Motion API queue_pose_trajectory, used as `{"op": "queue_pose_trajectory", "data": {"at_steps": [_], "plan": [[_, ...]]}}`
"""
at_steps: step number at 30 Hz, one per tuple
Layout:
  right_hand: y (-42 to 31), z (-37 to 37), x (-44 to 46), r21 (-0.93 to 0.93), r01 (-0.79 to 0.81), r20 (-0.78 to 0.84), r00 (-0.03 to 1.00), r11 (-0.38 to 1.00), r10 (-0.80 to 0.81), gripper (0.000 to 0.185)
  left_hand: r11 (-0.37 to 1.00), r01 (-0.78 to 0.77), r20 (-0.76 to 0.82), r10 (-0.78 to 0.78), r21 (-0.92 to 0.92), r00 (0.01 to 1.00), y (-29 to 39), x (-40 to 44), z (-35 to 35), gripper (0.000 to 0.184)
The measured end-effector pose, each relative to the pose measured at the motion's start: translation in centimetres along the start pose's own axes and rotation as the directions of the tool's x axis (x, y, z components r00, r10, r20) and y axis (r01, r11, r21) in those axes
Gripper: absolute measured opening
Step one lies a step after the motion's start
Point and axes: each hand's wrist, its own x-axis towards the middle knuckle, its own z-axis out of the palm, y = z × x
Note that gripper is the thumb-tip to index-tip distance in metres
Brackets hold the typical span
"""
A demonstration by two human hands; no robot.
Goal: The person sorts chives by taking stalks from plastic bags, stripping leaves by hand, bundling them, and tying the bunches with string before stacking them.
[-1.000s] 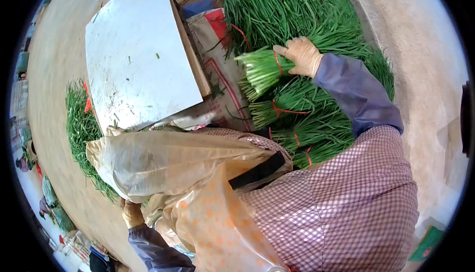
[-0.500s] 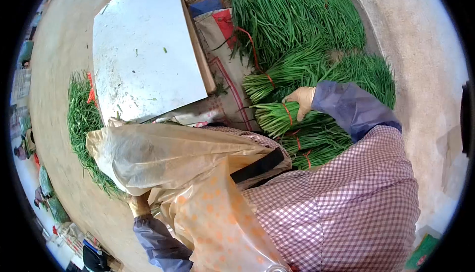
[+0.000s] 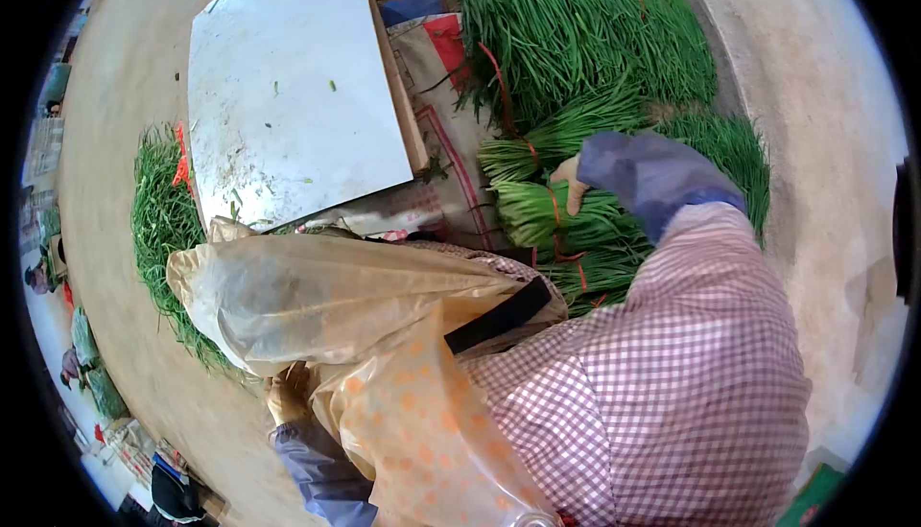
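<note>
My right hand [image 3: 570, 182], in a pale glove, lies over a bundle of green chives [image 3: 528, 212] near its orange tie. Its fingers curl down on the bundle's upper side; the far side of the grip is hidden. Another tied chive bundle [image 3: 507, 157] lies just above, and more chives [image 3: 614, 273] lie below, partly under my sleeve. My left hand [image 3: 288, 393], also gloved, hangs low at the left beside the yellowish plastic apron [image 3: 403, 412]. Shadow and the apron hide its fingers, so its hold cannot be made out.
A white board [image 3: 293, 95] with green scraps stands before me. Loose greens [image 3: 163, 230] with a red tie lie to its left. Several tied chive bundles [image 3: 585, 38] are stacked at the upper right, beside a printed sack [image 3: 422, 62]. Concrete floor [image 3: 806, 95] runs along the right.
My right hand has shifted slightly up and left along the chive bundle. My left hand has moved a little to the right, closer against the apron. The view has shifted slightly.
</note>
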Motion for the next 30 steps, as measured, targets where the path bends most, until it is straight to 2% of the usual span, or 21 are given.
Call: {"op": "queue_pose_trajectory", "data": {"at_steps": [2, 4, 7, 8, 9, 10, 11, 12, 15, 16, 17, 18, 19, 21, 23, 26, 27, 28, 29, 30], "plan": [[0.7, -0.8, 1.0, 0.052, -0.002, -0.004, 1.0, 0.999, 0.002, 0.107, 0.946, -0.134, 0.173, 0.085, 0.294, 0.981, -1.9, 1.8, -2.6, 0.042], [1.9, -1.8, 1.8, 0.066, -0.018, -0.029, 0.999, 0.998, 0.02, 0.103, 0.988, 0.142, -0.029, -0.144, -0.057, 0.989, -0.5, 0.8, -0.2, 0.047], [0.1, -1.8, 1.2, -0.036, -0.088, -0.13, 0.988, 0.996, 0.082, 0.098, 0.987, 0.16, -0.101, -0.157, 0.03, 0.982, 1.6, -0.6, 3.2, 0.047], [-0.8, -1.2, 0.3, -0.09, -0.136, -0.186, 0.975, 0.987, 0.118, 0.096, 0.98, -0.058, 0.125, 0.034, 0.193, 0.992, -4.4, 3.2, -2.7, 0.046], [-1.8, -0.3, 0.0, -0.162, -0.209, -0.272, 0.949, 0.964, 0.16, 0.088, 0.93, -0.135, 0.148, 0.089, 0.341, 0.985, -5.8, 4.1, -3.8, 0.044], [-2.8, 0.5, -0.4, -0.22, -0.291, -0.355, 0.913, 0.931, 0.201, 0.081, 0.851, -0.217, 0.181, 0.146, 0.479, 0.973, -6.7, 4.6, -4.3, 0.042], [-3.9, 1.4, -0.6, -0.274, -0.371, -0.447, 0.866, 0.887, 0.224, 0.073, 0.806, -0.242, 0.202, 0.155, 0.539, 0.967, -7.2, 5.5, -4.9, 0.041], [-4.4, 2.2, -0.6, -0.293, -0.32, -0.529, 0.839, 0.901, 0.126, 0.053, 0.757, -0.268, 0.223, 0.165, 0.596, 0.961, -7.5, 6.2, -5.4, 0.041], [-6.3, 1.9, -0.6, -0.095, -0.1, -0.728, 0.685, 0.991, -0.001, 0.048, 0.737, -0.228, 0.211, 0.118, 0.636, 0.97, -6.6, 7.1, -5.5, 0.041], [-7.6, 0.3, -0.8, -0.069, -0.16, -0.751, 0.658, 0.985, 0.054, 0.047, 0.718, -0.224, 0.205, 0.115, 0.66, 0.972, -5.9, 6.8, -5.1, 0.041], [-7.9, -0.4, 0.1, -0.084, -0.102, -0.885, 0.464, 0.991, -0.027, 0.045, 0.696, -0.22, 0.198, 0.113, 0.683, 0.974, -5.2, 6.6, -4.8, 0.041], [-9.4, -2.0, -0.1, -0.01, -0.038, -0.904, 0.427, 0.999, 0.007, 0.044, 0.666, -0.222, 0.202, 0.109, 0.712, 0.973, -4.9, 6.7, -4.5, 0.041], [-7.5, -2.3, 5.5, -0.068, -0.076, -0.909, 0.415, 0.995, -0.03, 0.05, 0.64, -0.226, 0.207, 0.106, 0.735, 0.973, -4.5, 6.8, -4.2, 0.041], [-10.5, -2.9, 8.3, -0.042, -0.166, -0.83, 0.555, 0.985, 0.058, 0.064, 0.585, -0.239, 0.219, 0.107, 0.775, 0.97, -3.9, 7.0, -3.8, 0.041], [-9.7, 0.7, 12.8, -0.063, -0.211, -0.86, 0.507, 0.976, 0.054, 0.062, 0.519, -0.244, 0.229, 0.095, 0.819, 0.969, -3.3, 6.7, -3.7, 0.041], [-12.4, 1.3, 8.3, -0.022, -0.258, -0.737, 0.657, 0.966, 0.159, 0.061, 0.398, -0.252, 0.237, 0.085, 0.882, 0.968, -2.6, 5.9, -3.9, 0.041], [-12.3, 2.5, 8.9, -0.022, -0.294, -0.747, 0.64, 0.956, 0.18, 0.061, 0.347, -0.261, 0.249, 0.079, 0.901, 0.965, -2.6, 5.9, -3.8, 0.041], [-11.5, 3.9, 10.9, -0.075, -0.384, -0.79, 0.586, 0.92, 0.18, 0.061, 0.294, -0.27, 0.258, 0.079, 0.917, 0.963, -2.3, 5.8, -3.6, 0.041], [-10.0, 5.6, 16.0, -0.169, -0.684, -0.905, 0.393, 0.71, 0.162, 0.061, 0.238, -0.28, 0.268, 0.082, 0.93, 0.96, -2.2, 5.7, -3.6, 0.041], [-8.7, 6.7, 20.5, -0.166, -0.887, -0.961, 0.244, 0.43, 0.132, 0.062, 0.168, -0.289, 0.28, 0.079, 0.942, 0.957, -2.1, 5.5, -3.7, 0.041]]}}
